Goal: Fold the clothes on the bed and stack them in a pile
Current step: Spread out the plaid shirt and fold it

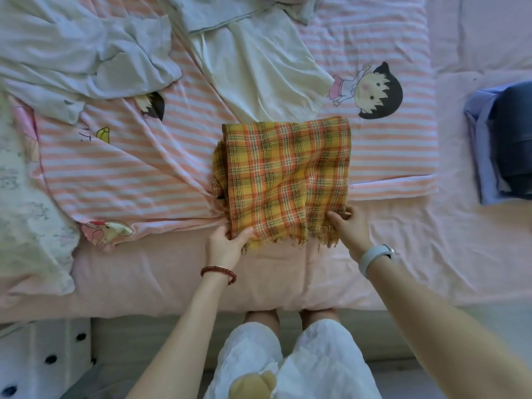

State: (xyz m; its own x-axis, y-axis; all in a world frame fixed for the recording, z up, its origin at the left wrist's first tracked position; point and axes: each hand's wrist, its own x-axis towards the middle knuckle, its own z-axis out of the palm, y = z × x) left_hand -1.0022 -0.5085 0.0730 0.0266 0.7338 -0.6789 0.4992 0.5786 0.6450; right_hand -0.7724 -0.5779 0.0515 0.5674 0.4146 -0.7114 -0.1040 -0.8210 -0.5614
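Note:
A yellow and orange plaid cloth [285, 180] with a frayed near hem lies folded into a rough rectangle in the middle of the bed. My left hand [226, 244] grips its near left corner, thumb on top. My right hand [349, 228] pinches the near right corner at the fringe. Beyond the plaid cloth lies a white garment [259, 70], spread and unfolded. A crumpled pale grey garment [86, 53] sits at the far left. At the right edge, a folded pile [503, 139] holds a dark blue piece on a light blue one.
A pink and white striped cartoon quilt [121, 171] covers the bed's middle, over a plain pink sheet [431, 254]. A white floral cloth [26, 211] bunches at the left. The bed's near edge meets my legs. A white dotted box [43, 358] stands on the floor at the lower left.

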